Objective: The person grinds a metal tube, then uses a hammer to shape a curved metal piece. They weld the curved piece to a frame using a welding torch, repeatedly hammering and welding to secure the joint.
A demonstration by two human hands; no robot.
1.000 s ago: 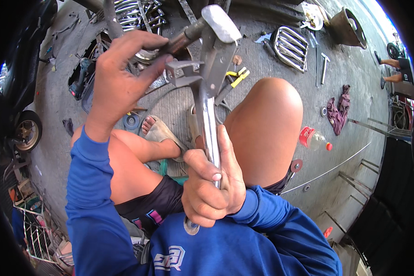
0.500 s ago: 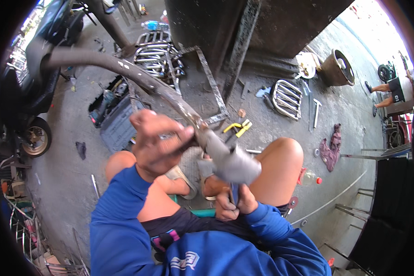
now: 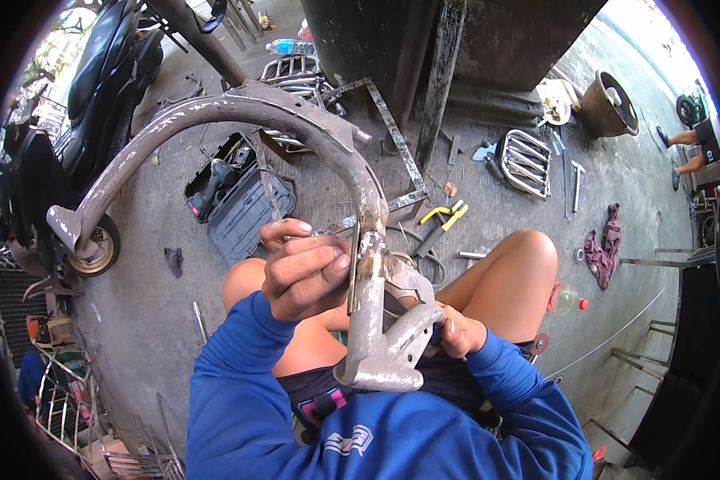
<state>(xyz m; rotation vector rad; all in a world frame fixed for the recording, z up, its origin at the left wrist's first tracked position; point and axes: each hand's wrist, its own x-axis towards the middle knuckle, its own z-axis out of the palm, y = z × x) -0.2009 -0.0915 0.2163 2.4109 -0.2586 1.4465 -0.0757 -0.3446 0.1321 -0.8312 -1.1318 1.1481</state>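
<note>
A heavy curved metal tube frame (image 3: 328,136) with flaking grey paint stands up in front of me, its arc reaching to the far left. Branching brackets make up its near end, above my lap. My left hand (image 3: 306,268) is closed on the tube beside a bare, rusty joint, fingers bent against its left side. My right hand (image 3: 462,334) is at the end of the lower right branch, thumb showing and the other fingers mostly hidden behind the metal. A dark blue bit shows next to that hand, too little of it to name.
Ahead lie a yellow-jawed electrode holder (image 3: 444,224), an open grey tool case (image 3: 252,212) with a drill (image 3: 210,188), and shiny metal racks (image 3: 526,164). A steel post stands beyond. A motorcycle (image 3: 96,88) is at left; a cloth (image 3: 604,248) and bottle (image 3: 566,300) lie right.
The tube frame has turned and risen more upright, its near end swinging down over my lap. My left hand has moved slightly down and right with it. My right hand's fingers have become mostly hidden.
</note>
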